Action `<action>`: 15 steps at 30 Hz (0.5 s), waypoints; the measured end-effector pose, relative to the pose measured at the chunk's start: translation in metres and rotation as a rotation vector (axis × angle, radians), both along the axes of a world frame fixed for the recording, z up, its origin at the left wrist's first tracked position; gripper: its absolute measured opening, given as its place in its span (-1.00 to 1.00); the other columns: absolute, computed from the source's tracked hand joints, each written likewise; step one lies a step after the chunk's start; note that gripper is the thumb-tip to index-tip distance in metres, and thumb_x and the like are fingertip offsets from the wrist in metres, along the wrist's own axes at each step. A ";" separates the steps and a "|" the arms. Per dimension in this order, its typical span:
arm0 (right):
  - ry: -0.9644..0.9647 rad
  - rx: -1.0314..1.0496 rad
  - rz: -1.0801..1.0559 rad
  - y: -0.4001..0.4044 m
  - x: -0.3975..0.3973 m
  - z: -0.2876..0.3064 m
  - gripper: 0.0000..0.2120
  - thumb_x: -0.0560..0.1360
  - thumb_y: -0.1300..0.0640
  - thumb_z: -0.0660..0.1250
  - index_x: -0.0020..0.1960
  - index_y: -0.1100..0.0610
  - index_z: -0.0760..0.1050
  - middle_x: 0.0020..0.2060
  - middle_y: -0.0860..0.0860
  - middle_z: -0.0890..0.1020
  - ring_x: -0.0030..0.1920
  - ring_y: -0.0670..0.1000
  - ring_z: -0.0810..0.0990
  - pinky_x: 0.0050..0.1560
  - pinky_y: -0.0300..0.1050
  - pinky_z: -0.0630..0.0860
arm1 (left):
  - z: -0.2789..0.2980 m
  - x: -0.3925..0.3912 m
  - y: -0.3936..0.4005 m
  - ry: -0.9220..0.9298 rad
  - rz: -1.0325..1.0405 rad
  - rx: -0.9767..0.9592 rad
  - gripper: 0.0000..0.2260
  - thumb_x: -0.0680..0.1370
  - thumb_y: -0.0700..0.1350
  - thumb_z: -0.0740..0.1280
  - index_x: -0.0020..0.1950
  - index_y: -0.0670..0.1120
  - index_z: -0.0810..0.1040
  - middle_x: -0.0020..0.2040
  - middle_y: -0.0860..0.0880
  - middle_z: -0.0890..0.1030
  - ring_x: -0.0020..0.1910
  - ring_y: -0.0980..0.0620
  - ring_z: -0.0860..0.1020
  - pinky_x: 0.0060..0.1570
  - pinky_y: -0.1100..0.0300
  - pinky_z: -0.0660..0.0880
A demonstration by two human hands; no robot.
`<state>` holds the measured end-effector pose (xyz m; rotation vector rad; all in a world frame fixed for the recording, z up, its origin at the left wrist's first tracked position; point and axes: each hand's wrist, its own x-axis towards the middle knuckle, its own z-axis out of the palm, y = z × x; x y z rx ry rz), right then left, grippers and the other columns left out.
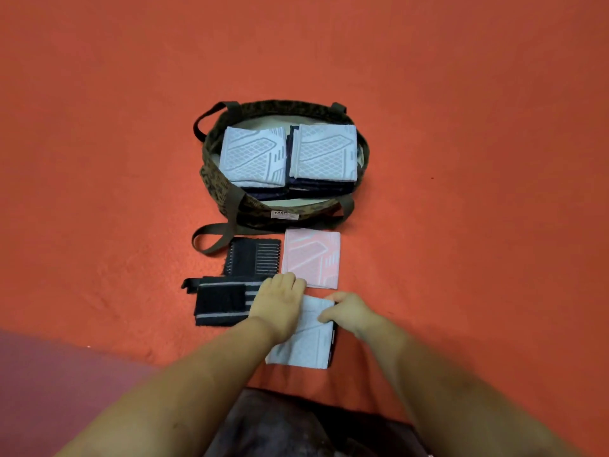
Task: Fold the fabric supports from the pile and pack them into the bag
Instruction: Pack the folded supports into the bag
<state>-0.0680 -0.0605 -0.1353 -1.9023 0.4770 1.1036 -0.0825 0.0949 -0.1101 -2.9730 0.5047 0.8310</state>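
Just before the bag (230,192), both hands work the pale support (303,347). The left hand (278,305) presses flat; the right hand (346,311) pinches its edge. Align the edges squarely before creasing.

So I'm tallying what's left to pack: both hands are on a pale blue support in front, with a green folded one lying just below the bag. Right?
Not quite. The head view shows the folded support below the bag is pink, not green. Otherwise correct: the left hand and right hand are both on the pale blue support in front.
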 end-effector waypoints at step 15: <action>-0.059 0.231 -0.117 0.034 0.098 0.110 -0.76 0.12 0.32 0.22 -0.26 0.09 0.45 -0.26 0.09 0.45 -0.18 0.06 0.42 -0.21 -0.16 0.34 | 0.092 0.105 0.077 0.666 0.706 -0.760 -0.72 0.30 -0.03 0.54 -0.04 -0.04 0.63 -0.11 0.07 0.69 -0.07 0.07 0.64 -0.02 0.23 0.52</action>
